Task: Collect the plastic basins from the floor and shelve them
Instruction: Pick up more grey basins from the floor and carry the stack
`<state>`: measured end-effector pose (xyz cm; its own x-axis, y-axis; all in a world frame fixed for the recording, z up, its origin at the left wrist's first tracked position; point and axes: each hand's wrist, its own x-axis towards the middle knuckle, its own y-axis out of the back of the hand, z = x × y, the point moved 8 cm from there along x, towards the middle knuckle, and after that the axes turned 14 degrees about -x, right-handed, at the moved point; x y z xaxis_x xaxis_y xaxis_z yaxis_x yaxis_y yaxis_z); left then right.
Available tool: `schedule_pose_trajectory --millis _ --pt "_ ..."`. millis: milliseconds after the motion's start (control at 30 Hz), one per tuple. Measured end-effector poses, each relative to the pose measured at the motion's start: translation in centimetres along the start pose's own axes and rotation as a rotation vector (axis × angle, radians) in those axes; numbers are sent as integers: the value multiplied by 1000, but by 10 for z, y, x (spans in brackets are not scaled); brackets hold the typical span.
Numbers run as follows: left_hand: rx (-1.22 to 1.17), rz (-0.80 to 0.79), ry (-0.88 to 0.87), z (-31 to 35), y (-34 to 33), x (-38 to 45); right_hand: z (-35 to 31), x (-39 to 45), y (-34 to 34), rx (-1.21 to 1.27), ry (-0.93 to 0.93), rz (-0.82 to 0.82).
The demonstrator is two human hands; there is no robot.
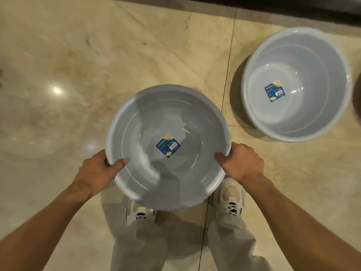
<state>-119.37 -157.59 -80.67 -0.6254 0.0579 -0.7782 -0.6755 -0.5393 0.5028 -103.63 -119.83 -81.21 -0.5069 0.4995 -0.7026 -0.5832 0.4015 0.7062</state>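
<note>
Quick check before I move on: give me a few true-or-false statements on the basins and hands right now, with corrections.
1. Both hands grip the held basin by its rim. True: left hand, right hand.
2. The second basin is stacked inside it. False: it sits apart on the floor.
3. Each basin has a blue label inside. True.
4. The second basin is upside down. False: it stands open side up.

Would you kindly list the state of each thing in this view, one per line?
Held grey basin: upright, empty, lifted over the shoes.
Left hand: grip on its rim, thumb inside.
Right hand: grip on its rim, thumb inside.
Second grey basin: on the floor, upright, empty, untouched.
</note>
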Motion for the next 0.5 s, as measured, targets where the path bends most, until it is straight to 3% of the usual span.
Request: schedule_pose_trajectory --millis 267,500 --pt "102 11 -190 180 65 -48 63 -42 143 179 -113 162" --pt "203 8 -368 344 55 -114 174 -91 242 222 -216 317"
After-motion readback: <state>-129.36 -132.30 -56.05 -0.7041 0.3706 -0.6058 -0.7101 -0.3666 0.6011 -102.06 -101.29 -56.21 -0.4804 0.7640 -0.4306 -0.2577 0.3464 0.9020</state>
